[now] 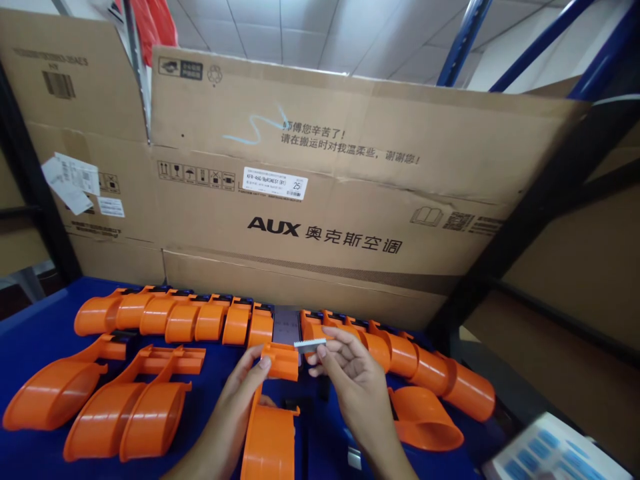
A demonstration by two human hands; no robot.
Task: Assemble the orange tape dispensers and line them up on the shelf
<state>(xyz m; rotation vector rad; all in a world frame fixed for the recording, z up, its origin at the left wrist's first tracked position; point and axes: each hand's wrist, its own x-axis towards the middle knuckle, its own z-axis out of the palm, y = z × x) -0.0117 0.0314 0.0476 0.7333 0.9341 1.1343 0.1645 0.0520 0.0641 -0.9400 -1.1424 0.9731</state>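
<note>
My left hand [247, 381] grips the top block of an orange plastic part [271, 437], whose wide curved body hangs down at the bottom centre. Between the thumb and fingers of my right hand [350, 370] is a small grey toothed strip [311, 345], its teeth pointing up. The strip's left end is right beside the upper right edge of the orange block; whether they touch is hard to tell. Behind both hands, a row of similar orange parts with black pieces [209, 323] stands along the back of the blue surface [215, 373].
Loose orange parts [103, 417] lie at the left, and another [427, 419] at the right. A large cardboard panel [325, 200] rises behind. A white and blue box [547, 453] sits at the lower right, near a black frame post [500, 227].
</note>
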